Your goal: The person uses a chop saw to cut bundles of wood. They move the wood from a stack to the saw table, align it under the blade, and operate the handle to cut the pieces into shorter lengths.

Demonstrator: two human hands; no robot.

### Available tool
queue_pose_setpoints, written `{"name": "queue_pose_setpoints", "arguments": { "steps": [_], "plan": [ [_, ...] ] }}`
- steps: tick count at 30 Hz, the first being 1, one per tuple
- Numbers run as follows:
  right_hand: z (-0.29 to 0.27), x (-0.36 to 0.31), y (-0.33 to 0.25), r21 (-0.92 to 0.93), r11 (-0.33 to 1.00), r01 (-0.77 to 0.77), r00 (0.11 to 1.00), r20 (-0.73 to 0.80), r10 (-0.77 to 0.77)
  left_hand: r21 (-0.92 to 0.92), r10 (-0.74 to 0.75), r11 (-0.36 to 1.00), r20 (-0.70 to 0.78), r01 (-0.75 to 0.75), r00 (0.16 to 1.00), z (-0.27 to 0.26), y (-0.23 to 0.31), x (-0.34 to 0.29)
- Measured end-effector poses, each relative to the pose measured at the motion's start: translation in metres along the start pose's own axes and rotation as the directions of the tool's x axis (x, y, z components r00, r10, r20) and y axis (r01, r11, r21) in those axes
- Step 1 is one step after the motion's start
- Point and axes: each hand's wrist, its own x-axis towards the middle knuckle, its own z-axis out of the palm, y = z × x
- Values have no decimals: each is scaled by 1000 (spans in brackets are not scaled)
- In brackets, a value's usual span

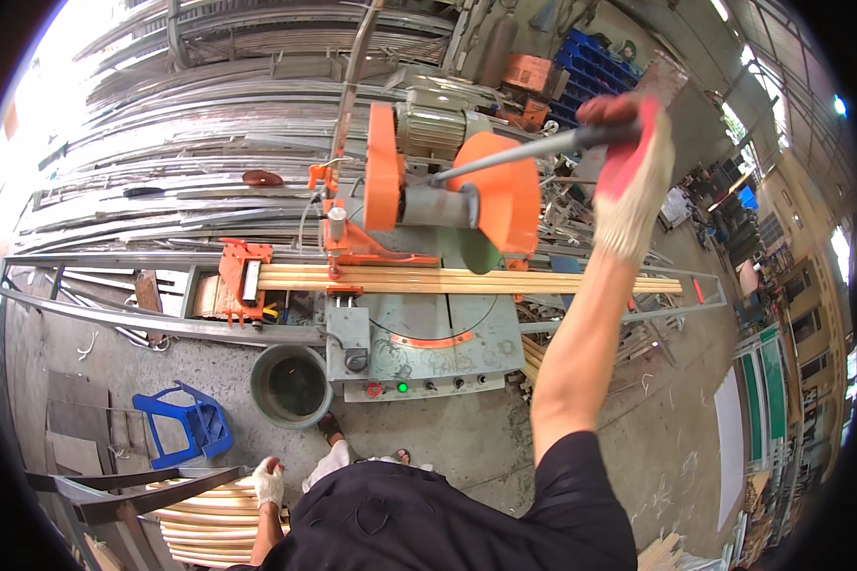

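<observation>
A blue plastic stool (pixel 214 433) stands on the grey concrete floor (pixel 486 428) at the left of a metal workshop. Below it, beside a dark metal frame (pixel 114 509), a stack of long, cream-coloured bars (pixel 209 528) lies near the worker's left hand (pixel 269 482), gloved in cream knit. Its fingers look partly curled; whether they have hold of anything cannot be told.

Farther up, an orange metal clamp (pixel 243 276) sits at the left end of a row of slim, pale-yellow bars (pixel 400 279), which lie side by side across a grey-green metal desk (pixel 476 354) and run on well past its right edge. A round grey bucket (pixel 257 381) stands on the floor just beside the desk's left side. Along the desk's front edge runs a row of controls, among them a red button (pixel 374 389) and a lit green one (pixel 403 387).

Above the bars rises a cutting machine with a flared orange guard (pixel 505 195) and a ribbed grey motor (pixel 435 128). From it a grey metal lever (pixel 528 150) slants up to the right, its black grip wrapped tightly by the worker's right hand (pixel 638 147), in a cream glove with a red palm. At far right stand green-and-white panels (pixel 769 395).
</observation>
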Motion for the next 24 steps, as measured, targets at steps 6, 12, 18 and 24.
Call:
{"name": "queue_pose_setpoints", "arguments": {
  "steps": [6, 12, 18, 24],
  "plan": [
    [-40, -184, -56, -207, 975, -79, 995, 37, 89, -208, 433, 889, 84, -409, 898, 55, 296, 10],
    [-78, -279, -84, -429, 892, -144, 983, 43, 180, -404, 921, 386, 211, -829, 326, 106, 553, -97],
    [-104, -335, -77, -467, 864, -189, 974, 19, 224, -540, 905, 153, 413, -827, -102, 164, 611, -157],
    [-110, -363, -68, -429, 880, -207, 970, 29, 242, -521, 971, 162, 237, -838, 40, 190, 569, -166]
  ]
}}
